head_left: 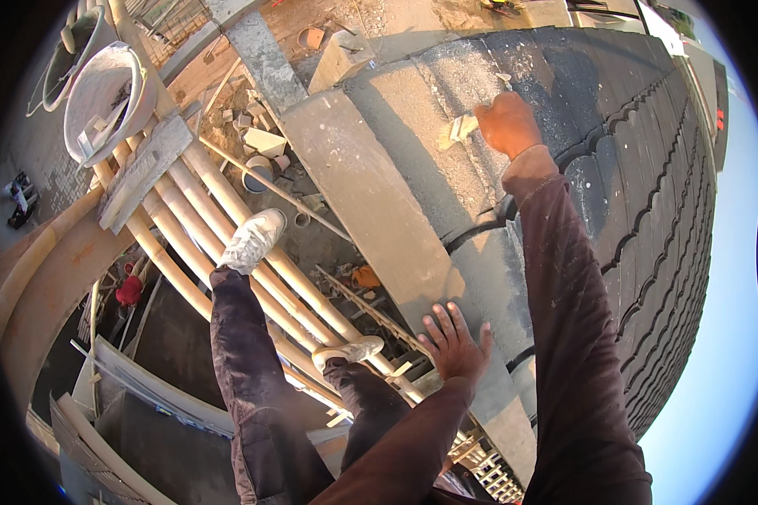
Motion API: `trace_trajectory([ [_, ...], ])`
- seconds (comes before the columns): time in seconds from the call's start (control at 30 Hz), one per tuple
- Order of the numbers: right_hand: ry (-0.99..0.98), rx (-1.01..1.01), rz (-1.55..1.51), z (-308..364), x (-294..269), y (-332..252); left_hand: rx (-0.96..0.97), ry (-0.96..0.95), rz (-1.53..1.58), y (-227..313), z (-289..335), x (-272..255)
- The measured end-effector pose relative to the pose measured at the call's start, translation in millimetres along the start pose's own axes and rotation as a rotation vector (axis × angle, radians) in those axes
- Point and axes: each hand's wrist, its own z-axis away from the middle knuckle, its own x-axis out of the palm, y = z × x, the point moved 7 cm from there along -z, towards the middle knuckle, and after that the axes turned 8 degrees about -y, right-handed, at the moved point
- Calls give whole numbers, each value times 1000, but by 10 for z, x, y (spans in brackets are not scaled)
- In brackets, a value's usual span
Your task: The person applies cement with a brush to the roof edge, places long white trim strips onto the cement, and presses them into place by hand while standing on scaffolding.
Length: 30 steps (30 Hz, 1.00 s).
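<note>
In my right hand (pixel 509 124) is a paintbrush (pixel 461 129) with pale bristles, the fingers wrapped round its handle. Its bristles point left, over the dusty, crumb-covered part of the roof tiles (pixel 472 84). My left hand (pixel 456 343) lies with fingers spread on the flat grey ledge (pixel 370 181) along the roof's edge. It holds nothing. Dark coating or shadow covers the tiles to the right of the brush.
My shoes stand on bamboo scaffold poles (pixel 202 198) with gaps between them. A white bucket (pixel 109 101) with items inside sits on the poles beside a wooden plank (pixel 147 168). Rubble and broken blocks (pixel 264 141) lie far below. Dark tiles (pixel 657 194) slope away at right.
</note>
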Motion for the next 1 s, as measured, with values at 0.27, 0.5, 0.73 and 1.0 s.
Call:
trace_trajectory([
  [0.27,324,93,-1178,-820,425,-238,-27,64,-509,-2,-7,21],
  [0.5,4,167,-154,275,206,1170,7,19,-126,58,18,-75],
  [0.73,110,-6,-499,-90,468,702,-2,16,-115,36,0,-31],
  [1.0,-310,-400,45,132,156,755,-15,-8,-136,36,-1,-4],
])
